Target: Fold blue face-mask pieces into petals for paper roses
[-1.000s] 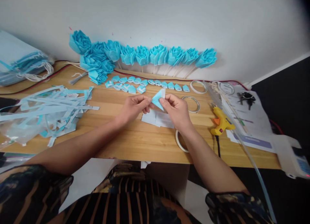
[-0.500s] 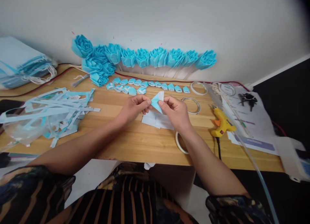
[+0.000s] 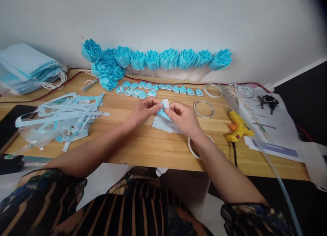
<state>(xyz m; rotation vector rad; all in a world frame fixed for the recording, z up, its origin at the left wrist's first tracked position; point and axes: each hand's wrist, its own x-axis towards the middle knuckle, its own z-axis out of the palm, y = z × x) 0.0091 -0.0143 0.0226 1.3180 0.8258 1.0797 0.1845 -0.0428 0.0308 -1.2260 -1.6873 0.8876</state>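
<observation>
Between my two hands is a small folded piece of blue-and-white fabric, held up over the table. My left hand pinches its left side between thumb and fingers. The right side is gripped by my right hand, thumb on the front. White and pale sheets lie on the wood just below. Beyond my hands, two rows of small folded blue petals are laid out. Behind them, blue fabric flowers on thin stems lean along the wall.
Cut strips are heaped at left, near a stack of blue masks and a dark phone-like slab. Tape rolls, a yellow glue gun, papers and keys lie at right. A red-black cable runs along the wall.
My left fingers have come closer to the right ones, and the fabric piece is folded smaller between them. The whole view has shifted slightly.
</observation>
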